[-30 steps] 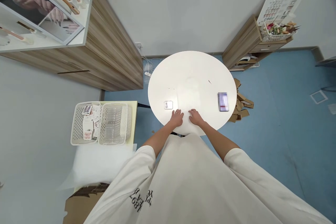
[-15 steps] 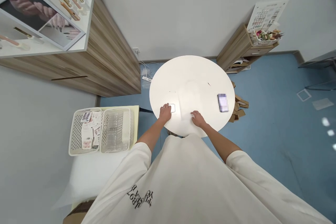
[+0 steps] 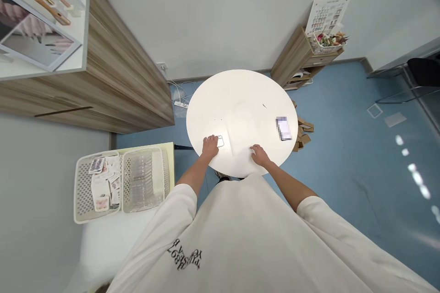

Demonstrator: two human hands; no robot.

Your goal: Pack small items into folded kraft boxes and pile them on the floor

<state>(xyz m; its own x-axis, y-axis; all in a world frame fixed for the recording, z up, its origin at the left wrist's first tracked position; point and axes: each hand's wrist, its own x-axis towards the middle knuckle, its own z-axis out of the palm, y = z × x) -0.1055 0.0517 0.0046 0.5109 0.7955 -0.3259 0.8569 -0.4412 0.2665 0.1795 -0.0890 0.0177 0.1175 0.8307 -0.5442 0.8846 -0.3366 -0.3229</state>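
A white oval table stands in front of me. My left hand lies palm down near its front left edge, fingers stretched forward and partly over a small white card with a dark outline. My right hand rests at the front edge, thumb and forefinger apart, pointing left. A pale sheet, barely distinct from the tabletop, lies between my hands; whether my right fingers touch it I cannot tell. A phone-like object with a blurred screen lies at the table's right side.
Left of me, two white baskets hold printed cards and clear plastic pieces. A wood-grain cabinet stands at the left. Behind the table are a power strip and a small cabinet. Cardboard pieces lie on the floor.
The view has turned slightly, so the table and furniture sit further left. My right hand lies a little further right on the table. The outlined card looks slightly turned beside my left hand.
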